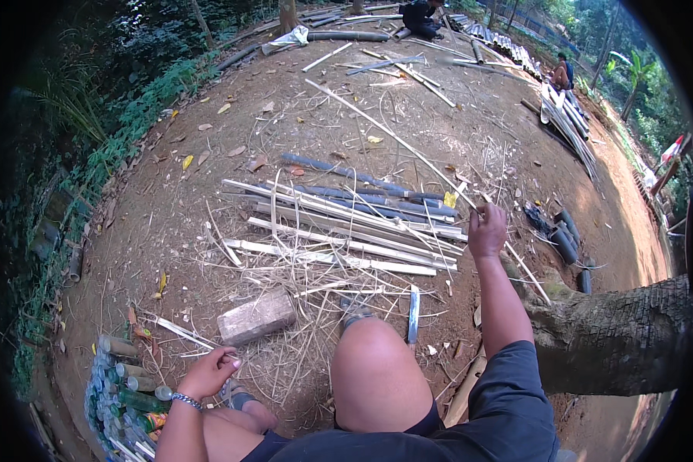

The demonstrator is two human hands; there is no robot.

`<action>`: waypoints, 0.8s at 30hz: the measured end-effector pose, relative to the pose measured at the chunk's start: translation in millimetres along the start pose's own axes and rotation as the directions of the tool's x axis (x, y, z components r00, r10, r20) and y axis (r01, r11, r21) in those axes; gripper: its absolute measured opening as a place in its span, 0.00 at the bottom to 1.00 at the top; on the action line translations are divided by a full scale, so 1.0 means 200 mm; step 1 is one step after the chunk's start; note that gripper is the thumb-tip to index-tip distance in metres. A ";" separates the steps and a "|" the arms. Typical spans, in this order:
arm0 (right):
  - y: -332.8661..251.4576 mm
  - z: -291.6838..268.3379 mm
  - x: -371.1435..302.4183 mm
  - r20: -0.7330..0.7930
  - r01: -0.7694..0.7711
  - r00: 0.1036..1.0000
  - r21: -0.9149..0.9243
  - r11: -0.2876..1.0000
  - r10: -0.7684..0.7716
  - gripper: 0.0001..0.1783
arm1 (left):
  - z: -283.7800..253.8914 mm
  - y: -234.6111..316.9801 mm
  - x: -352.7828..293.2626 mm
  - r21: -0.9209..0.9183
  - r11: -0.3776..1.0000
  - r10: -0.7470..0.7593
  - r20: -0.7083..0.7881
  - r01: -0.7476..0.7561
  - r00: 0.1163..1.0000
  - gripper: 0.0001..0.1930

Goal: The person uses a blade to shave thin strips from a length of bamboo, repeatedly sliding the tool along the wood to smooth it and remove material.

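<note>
My right hand (487,231) pinches a long, thin bamboo strip (393,137). The strip slants from the far middle of the ground, through the fingers, toward the tree trunk at the right. My left hand (208,375), with a bracelet at the wrist, hovers over my left leg near a squared wooden block (256,316). Its fingers are loosely curled, thumb a little apart, and nothing shows in them. Ahead of my knees lies a pile of split pale bamboo strips (346,235), with dark bamboo poles (369,192) behind it. A blade-like flat piece (413,316) rests beside my right knee.
A thick tree trunk (616,335) blocks the right side. Bottles (127,381) sit in a heap at lower left. Thin shavings (285,362) litter the ground. Short dark tubes (566,239) lie at right. Two people work far off, near bamboo stacks (566,119).
</note>
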State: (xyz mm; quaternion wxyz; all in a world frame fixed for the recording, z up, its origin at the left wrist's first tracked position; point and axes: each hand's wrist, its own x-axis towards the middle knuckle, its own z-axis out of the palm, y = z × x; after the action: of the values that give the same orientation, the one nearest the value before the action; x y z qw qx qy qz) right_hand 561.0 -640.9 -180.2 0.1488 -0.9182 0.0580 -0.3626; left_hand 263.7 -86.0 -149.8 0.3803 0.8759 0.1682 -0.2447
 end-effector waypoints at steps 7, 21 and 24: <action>-0.39 -0.12 0.45 0.121 -0.237 0.956 0.855 0.461 0.268 0.11 | 0.06 0.03 -0.06 -0.051 0.991 0.119 -0.124 -0.126 0.985 0.22; -1.27 -0.50 0.35 0.355 -0.359 0.931 0.841 -0.406 -0.089 0.05 | 0.11 0.41 -0.33 -0.517 0.742 0.443 -0.099 -0.426 0.891 0.23; -1.43 -0.54 0.10 0.490 -0.485 0.860 0.701 -0.523 -0.142 0.03 | 0.09 0.55 -0.29 -0.699 0.530 0.422 -0.274 -0.481 0.864 0.23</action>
State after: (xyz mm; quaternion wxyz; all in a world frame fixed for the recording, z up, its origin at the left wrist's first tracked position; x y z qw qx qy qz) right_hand 501.6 -398.1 -2.2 0.9289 -0.3441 -0.1358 -0.0163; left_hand 262.7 -177.6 -63.2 0.7490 0.6615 0.0348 -0.0152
